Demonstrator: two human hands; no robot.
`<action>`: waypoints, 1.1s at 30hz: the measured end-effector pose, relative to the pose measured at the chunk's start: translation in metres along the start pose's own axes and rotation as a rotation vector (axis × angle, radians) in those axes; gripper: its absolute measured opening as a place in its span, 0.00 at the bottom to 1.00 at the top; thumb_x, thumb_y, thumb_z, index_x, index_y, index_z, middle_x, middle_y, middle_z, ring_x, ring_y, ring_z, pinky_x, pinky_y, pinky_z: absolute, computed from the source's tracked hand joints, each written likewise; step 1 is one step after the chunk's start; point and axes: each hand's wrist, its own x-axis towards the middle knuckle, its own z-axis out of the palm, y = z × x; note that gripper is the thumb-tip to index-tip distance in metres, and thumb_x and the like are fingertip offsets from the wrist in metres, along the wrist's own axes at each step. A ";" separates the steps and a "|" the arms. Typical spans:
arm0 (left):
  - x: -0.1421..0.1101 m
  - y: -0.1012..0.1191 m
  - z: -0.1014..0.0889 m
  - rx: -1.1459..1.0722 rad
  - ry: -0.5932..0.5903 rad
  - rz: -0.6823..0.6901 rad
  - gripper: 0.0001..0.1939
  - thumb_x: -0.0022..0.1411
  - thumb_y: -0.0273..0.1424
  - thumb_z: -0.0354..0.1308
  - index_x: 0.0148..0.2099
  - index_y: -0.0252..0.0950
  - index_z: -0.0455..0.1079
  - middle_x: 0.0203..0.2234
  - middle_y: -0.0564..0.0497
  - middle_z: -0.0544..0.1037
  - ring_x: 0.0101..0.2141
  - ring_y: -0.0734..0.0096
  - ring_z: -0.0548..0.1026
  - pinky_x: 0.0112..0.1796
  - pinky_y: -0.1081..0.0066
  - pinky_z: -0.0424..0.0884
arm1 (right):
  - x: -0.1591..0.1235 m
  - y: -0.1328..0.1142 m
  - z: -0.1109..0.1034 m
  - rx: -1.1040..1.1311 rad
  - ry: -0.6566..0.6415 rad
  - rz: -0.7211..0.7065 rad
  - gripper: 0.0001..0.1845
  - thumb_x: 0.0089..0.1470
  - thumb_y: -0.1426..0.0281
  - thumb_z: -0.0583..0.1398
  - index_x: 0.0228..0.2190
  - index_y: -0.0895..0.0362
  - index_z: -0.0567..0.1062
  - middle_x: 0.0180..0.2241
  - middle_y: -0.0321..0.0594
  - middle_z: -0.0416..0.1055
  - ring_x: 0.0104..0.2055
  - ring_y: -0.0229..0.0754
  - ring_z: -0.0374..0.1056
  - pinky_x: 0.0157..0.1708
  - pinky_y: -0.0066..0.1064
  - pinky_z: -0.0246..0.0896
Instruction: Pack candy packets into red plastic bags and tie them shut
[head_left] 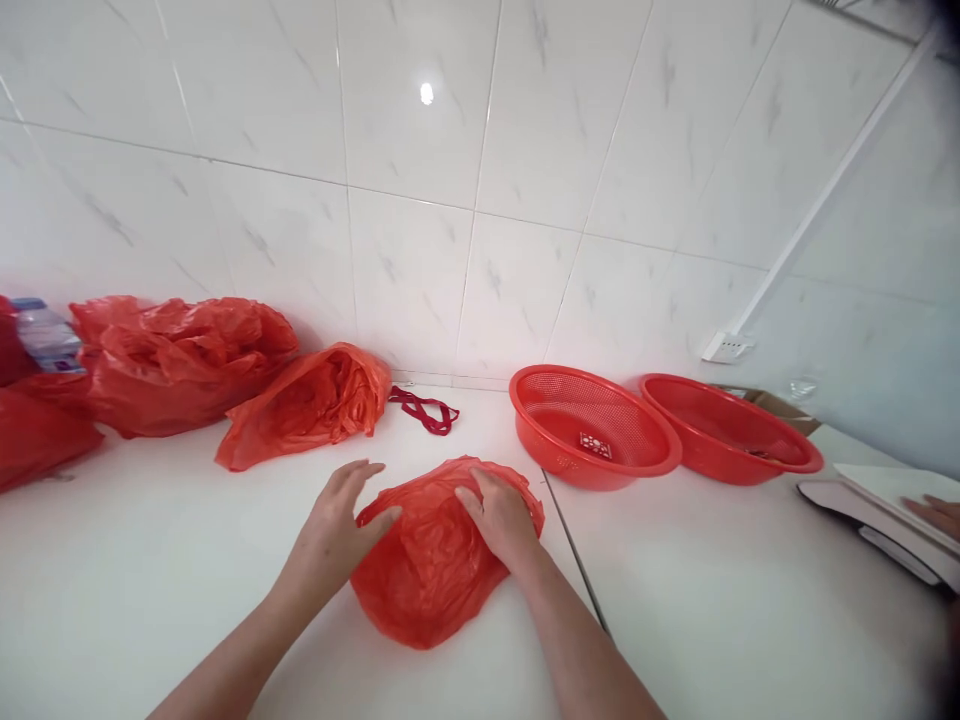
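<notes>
A red plastic bag (435, 560) lies spread in a rounded shape on the white table, its mouth facing up. At its left edge is my left hand (345, 520), fingers apart, with the thumb over the bag's rim and nothing in its grasp. On the bag's right side rests my right hand (499, 510), thumb and fingers spread over the rim; part of its fingers is hidden from view. Whether anything lies inside the bag's folds I cannot tell.
Behind are another red bag (311, 410), a fuller red bag (180, 365), a water bottle (46, 335) and a dark red strap (427, 410). To the right stand a red colander (600, 425) and a red basin (731, 430). Another person's hand (937, 515) is at the scale-like device (885, 530).
</notes>
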 end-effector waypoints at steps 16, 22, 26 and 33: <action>-0.002 -0.021 -0.006 -0.648 -0.188 -0.457 0.26 0.49 0.46 0.62 0.47 0.39 0.63 0.29 0.53 0.73 0.26 0.70 0.72 0.24 0.73 0.66 | 0.000 0.063 -0.101 -0.450 0.558 -0.012 0.29 0.52 0.60 0.56 0.52 0.61 0.66 0.54 0.54 0.62 0.57 0.58 0.56 0.52 0.51 0.54; 0.000 -0.029 -0.005 -0.786 -0.199 -0.459 0.24 0.51 0.44 0.62 0.47 0.38 0.63 0.32 0.49 0.75 0.28 0.68 0.74 0.28 0.71 0.70 | -0.039 0.099 -0.120 -0.550 0.124 -0.038 0.20 0.58 0.63 0.49 0.49 0.50 0.70 0.38 0.41 0.74 0.40 0.48 0.70 0.40 0.42 0.62; 0.002 -0.032 -0.005 -0.762 -0.200 -0.468 0.23 0.52 0.44 0.62 0.46 0.38 0.64 0.31 0.49 0.75 0.27 0.70 0.74 0.27 0.71 0.70 | -0.085 0.089 -0.107 -0.649 0.176 -0.137 0.19 0.59 0.65 0.51 0.50 0.51 0.69 0.38 0.43 0.74 0.39 0.47 0.69 0.39 0.39 0.61; 0.004 -0.029 -0.005 -0.794 -0.209 -0.515 0.23 0.48 0.42 0.65 0.44 0.38 0.66 0.31 0.51 0.76 0.28 0.70 0.74 0.29 0.71 0.72 | -0.139 0.076 -0.119 -0.610 0.130 -0.039 0.18 0.58 0.65 0.52 0.48 0.52 0.71 0.42 0.44 0.74 0.41 0.48 0.70 0.41 0.41 0.62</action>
